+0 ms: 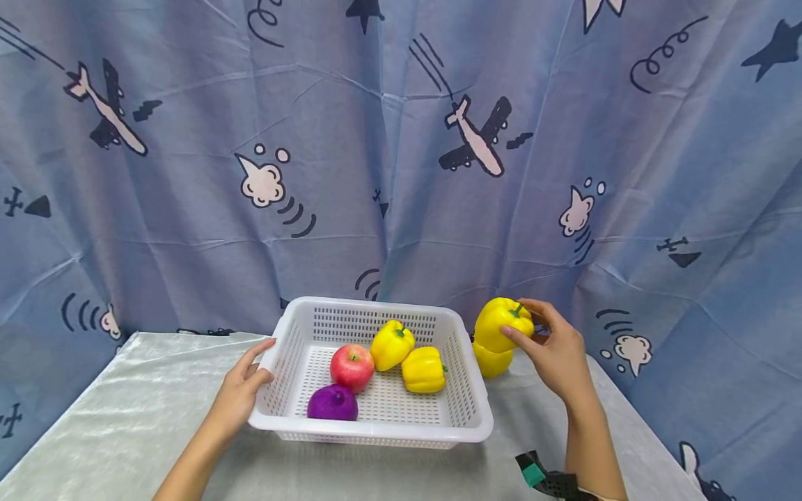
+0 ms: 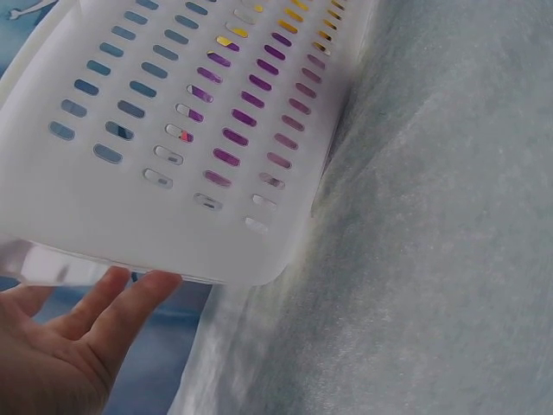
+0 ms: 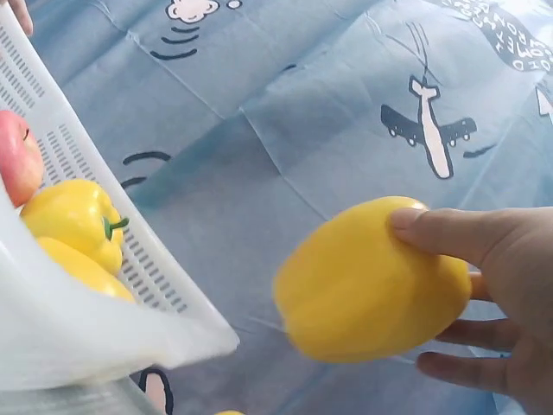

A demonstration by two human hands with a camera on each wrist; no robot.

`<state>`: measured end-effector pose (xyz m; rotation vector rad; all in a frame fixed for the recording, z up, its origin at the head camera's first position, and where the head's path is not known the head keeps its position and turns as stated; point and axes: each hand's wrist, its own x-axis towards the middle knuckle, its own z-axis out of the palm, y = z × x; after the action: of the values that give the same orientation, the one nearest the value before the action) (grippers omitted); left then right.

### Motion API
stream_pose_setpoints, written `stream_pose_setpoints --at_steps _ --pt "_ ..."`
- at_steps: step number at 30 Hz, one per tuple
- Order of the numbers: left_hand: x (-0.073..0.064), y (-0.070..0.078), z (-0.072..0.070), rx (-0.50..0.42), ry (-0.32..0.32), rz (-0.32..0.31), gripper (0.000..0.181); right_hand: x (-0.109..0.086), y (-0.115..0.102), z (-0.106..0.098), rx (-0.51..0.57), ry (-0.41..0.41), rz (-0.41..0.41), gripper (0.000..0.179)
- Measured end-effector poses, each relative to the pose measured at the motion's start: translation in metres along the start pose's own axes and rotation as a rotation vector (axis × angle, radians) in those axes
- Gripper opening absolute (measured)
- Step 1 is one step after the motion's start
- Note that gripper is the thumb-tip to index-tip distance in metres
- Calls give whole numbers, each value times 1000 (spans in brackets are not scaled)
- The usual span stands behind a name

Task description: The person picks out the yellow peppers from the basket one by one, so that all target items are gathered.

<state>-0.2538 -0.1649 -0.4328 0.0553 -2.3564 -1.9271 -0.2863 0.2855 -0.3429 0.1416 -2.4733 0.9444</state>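
Note:
A white plastic basket [image 1: 376, 428] stands on the table; my left hand [image 1: 241, 390] grips its left rim, fingertips also at the edge in the left wrist view. Inside lie a red apple [image 1: 352, 367], a round purple vegetable [image 1: 332, 404] and two yellow bell peppers, one upright [image 1: 391, 346] and one on its side [image 1: 422, 370]. Off the basket's right side, my right hand [image 1: 557, 355] holds another yellow bell pepper [image 3: 367, 285] between thumb and fingers. Below it in the head view is a further yellow pepper [image 1: 491, 360], partly hidden by the held one.
A pale, shiny cloth covers the table [image 1: 156, 396]. Behind it hangs a blue curtain [image 1: 351, 209] printed with planes and stars. A black strap with a green patch [image 1: 534, 475] is at my right wrist.

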Motion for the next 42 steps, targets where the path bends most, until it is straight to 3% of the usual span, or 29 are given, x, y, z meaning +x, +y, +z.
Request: stream_pose_setpoints --at_steps 6,20,42 --pt "0 -1 -1 3 -6 -1 64 2 8 1 18 121 22 58" --pt "-3 -1 -3 -18 0 -8 65 9 36 10 24 298 79 55" --pt "2 -4 -1 -10 -5 4 65 8 88 31 -5 381 177 51"
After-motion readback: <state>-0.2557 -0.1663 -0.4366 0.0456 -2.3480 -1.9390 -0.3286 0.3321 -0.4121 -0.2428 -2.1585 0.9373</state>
